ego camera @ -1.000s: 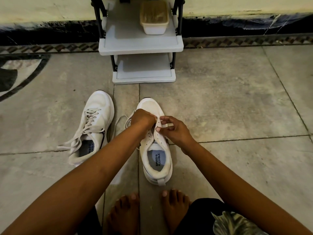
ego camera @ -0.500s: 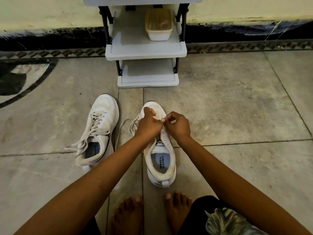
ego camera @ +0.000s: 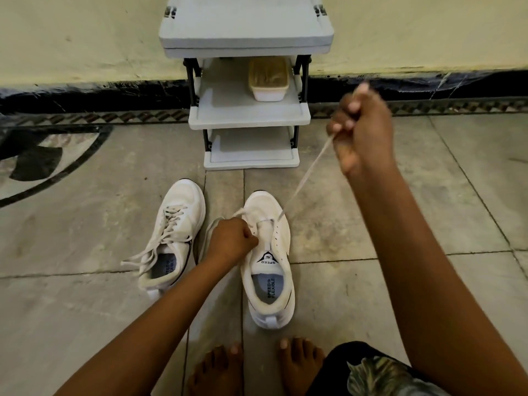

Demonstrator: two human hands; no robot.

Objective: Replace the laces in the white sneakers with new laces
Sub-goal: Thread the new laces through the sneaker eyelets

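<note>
Two white sneakers stand on the floor in front of my bare feet. The right sneaker [ego camera: 268,261] is mostly unlaced, with a white lace [ego camera: 307,172] running taut from an eyelet near its toe up to my right hand [ego camera: 361,130]. That hand is raised, blurred, and grips the lace in a fist. My left hand [ego camera: 233,241] grips the sneaker's left eyelet edge, fingers curled, with loose lace beside it. The left sneaker [ego camera: 174,235] is fully laced with its ends lying untied.
A grey plastic shoe rack [ego camera: 248,118] stands against the wall straight ahead, a small lidded tub [ego camera: 268,81] on its middle shelf. My bare feet [ego camera: 257,367] are at the near edge. Stone floor tiles lie on both sides.
My right hand has left the sneaker's tongue and shot up and to the right, drawing the lace out long and taut. The left hand stays on the shoe. The camera has tilted up.
</note>
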